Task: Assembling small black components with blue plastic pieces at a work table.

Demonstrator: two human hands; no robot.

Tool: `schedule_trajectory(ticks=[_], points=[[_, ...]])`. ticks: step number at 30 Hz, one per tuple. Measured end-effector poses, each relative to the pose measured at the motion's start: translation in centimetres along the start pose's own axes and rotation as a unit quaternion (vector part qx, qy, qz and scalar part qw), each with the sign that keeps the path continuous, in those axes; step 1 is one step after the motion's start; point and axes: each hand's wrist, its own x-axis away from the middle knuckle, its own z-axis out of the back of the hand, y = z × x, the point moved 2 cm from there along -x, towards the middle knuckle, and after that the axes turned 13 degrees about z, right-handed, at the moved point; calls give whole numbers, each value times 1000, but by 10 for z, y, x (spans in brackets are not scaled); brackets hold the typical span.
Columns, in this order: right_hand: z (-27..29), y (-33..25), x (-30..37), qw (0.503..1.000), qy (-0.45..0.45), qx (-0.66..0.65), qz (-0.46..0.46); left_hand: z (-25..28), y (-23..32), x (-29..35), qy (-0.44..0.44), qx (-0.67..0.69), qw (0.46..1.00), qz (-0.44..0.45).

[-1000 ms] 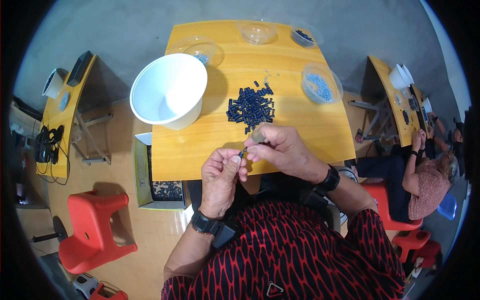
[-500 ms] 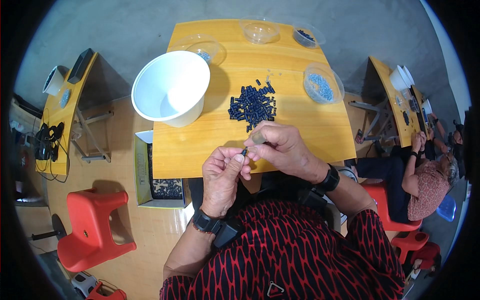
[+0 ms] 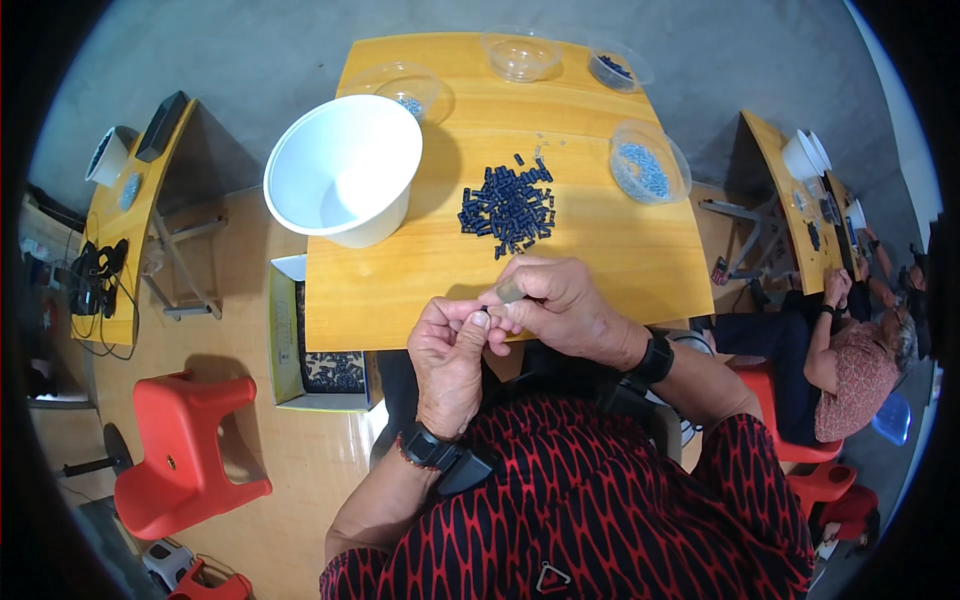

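Note:
My left hand [image 3: 449, 365] pinches a small black cylindrical piece [image 3: 485, 310] between thumb and fingers, just off the near edge of the wooden table [image 3: 390, 300]. Its tip alone shows. My right hand [image 3: 570, 312] meets it from the right, fingers pressed together at the piece; whatever they grip is too small or hidden to name. A greenish-brown cover [image 3: 510, 290] wraps one of its fingertips. Beyond both hands lies a heap of short black cylindrical pieces [image 3: 506, 208].
Left of the heap stands a white bucket [image 3: 345, 170]. A clear bowl of silvery small parts [image 3: 643, 172] sits at right; other clear bowls [image 3: 520, 58] line the far side. Below left are an open box [image 3: 335, 372] and a red stool [image 3: 185, 440]. Someone sits at another table [image 3: 775, 190].
My hands have drawn closer together, and the right fingers now cover more of the black piece. The view has shifted slightly; the heap and bowls look unchanged.

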Motion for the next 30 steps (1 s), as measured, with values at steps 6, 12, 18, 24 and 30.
schedule_trajectory(ticks=[6, 12, 18, 24, 30], points=[[2, 4, 4, 997, 38, -69, -5, 4, 3, -5, 1, 25, 999, 24], [5, -21, -9, 997, -34, 60, -17, 8, 1, -6, -20, 55, 996, 62], [0, -16, -9, 956, -130, 256, 64, 10, 1, -6, -48, 67, 990, 112], [-1, -14, -5, 945, -146, 284, 65, 9, 4, -4, -55, 43, 991, 116], [-4, -12, 5, 941, -153, 287, 92, 11, 1, -1, -33, -38, 997, 52]])
